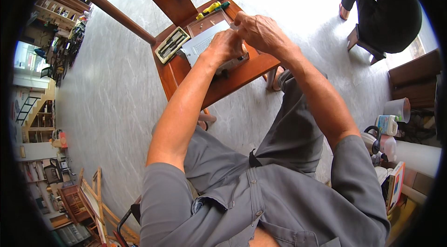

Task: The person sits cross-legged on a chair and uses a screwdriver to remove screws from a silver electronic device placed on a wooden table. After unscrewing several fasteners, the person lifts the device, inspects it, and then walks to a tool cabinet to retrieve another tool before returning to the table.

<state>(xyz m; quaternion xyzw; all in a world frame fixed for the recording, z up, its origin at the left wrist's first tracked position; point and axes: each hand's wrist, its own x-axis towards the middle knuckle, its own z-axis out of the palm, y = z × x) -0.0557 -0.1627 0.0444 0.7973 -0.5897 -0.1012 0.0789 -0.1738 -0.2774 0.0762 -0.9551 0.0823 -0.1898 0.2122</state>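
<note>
On the wooden chair's seat lies a silver perforated metal case. My left hand is curled over its right part, fingertips at the right edge. My right hand is closed just beside and above it, pinching at the case's upper right corner; what it holds is hidden. Left of the case is an open box of small tools. Behind it sit a clear plastic tray and yellow and green screwdriver handles.
A person in black sits on a low stool at the upper right. A plastic bucket, a white jug and a kettle stand at the right. Shelves, stairs and leaning wooden pieces line the left.
</note>
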